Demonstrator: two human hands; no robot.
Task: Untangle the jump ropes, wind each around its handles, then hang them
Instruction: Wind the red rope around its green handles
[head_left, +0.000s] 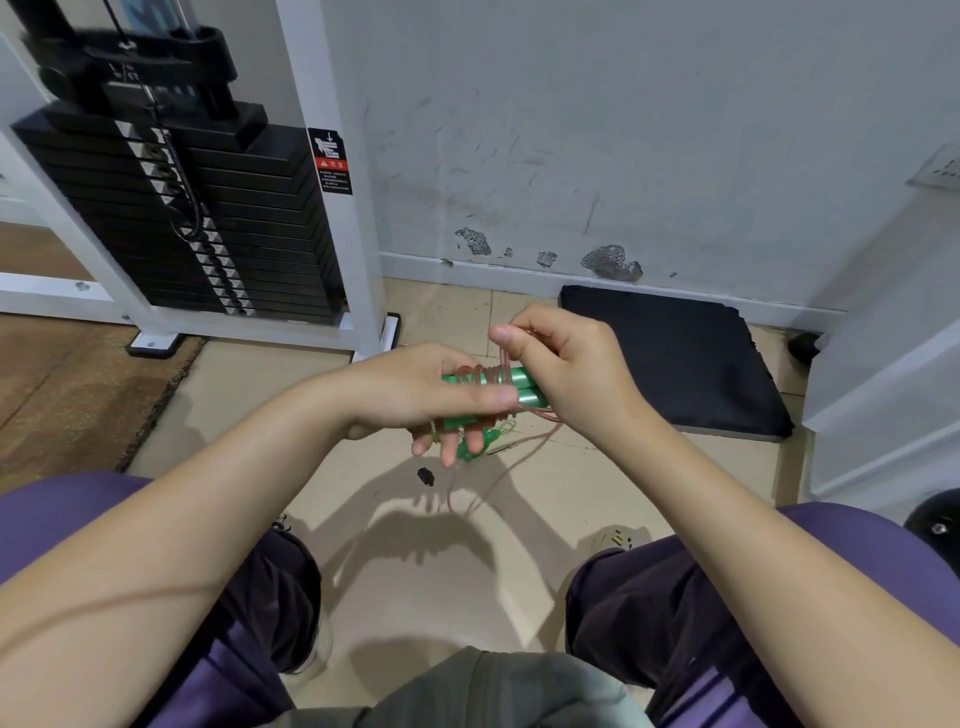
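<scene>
Left hand grips the green handles between both hands; right hand pinches the thin pinkish rope just above. Looks light, springy, probably slippery, so I'd hold close to the coils.

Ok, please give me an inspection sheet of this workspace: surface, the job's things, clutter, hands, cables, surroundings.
Surface: beige tiled floor; no table seen.
Job's things: two green handles held side by side, pink rope coiled around them; its loose end hangs toward the floor.
Clutter: small dark scrap on the floor; green thread tangle below the handles.
Hands: left hand grips the handles; right hand pinches the rope above them.
Cables: black coiled cord on the weight stack.
Surroundings: weight stack in a white frame, scuffed wall, black mat, purple seat.
</scene>
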